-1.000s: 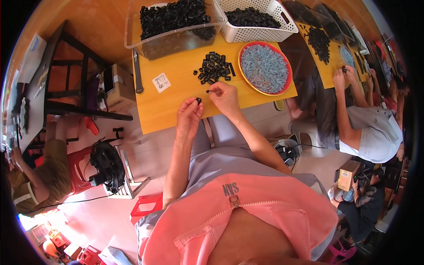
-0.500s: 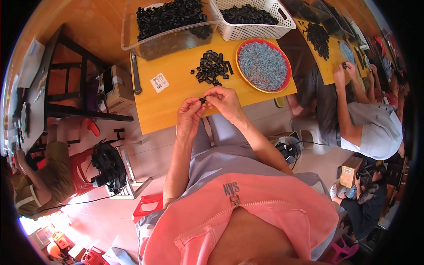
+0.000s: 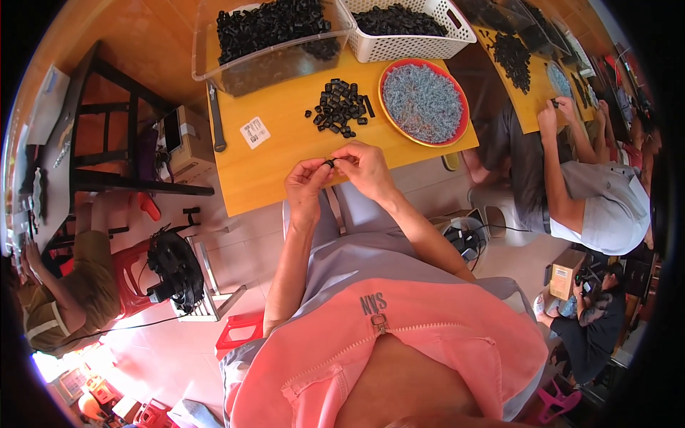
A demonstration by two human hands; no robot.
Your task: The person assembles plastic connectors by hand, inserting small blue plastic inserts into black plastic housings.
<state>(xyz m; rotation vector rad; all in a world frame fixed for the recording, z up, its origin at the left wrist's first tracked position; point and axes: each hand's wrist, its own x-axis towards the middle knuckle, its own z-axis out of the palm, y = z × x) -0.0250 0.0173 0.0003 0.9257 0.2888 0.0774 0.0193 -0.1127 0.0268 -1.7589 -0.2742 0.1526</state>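
Note:
Between my fingertips, just over the near edge of the yellow table (image 3: pixel 278 175), is a small black plastic part (image 3: pixel 329 163). My left hand (image 3: pixel 306 181) pinches it from the left. The fingers of my right hand (image 3: pixel 362 166) are closed at its right side; whether they hold a separate tiny piece is too small to tell. Beyond my hands lies a loose pile of small black plastic parts (image 3: pixel 341 107), with a flat black strip (image 3: pixel 368 106) at its right. To the right stands a red and yellow round tray (image 3: pixel 465 118) full of small grey-blue pieces (image 3: pixel 421 100).
A clear plastic bin (image 3: pixel 285 71) and a white perforated basket (image 3: pixel 414 48), both holding black parts, stand at the back. A black bar-like tool (image 3: pixel 216 118) and a white label (image 3: pixel 255 133) lie left. Co-workers sit either side; a person (image 3: pixel 599 192) works at the right table.
The black part has turned slightly between my fingers, and both hands stay nearly in place. The table has shifted a little up and left in view.

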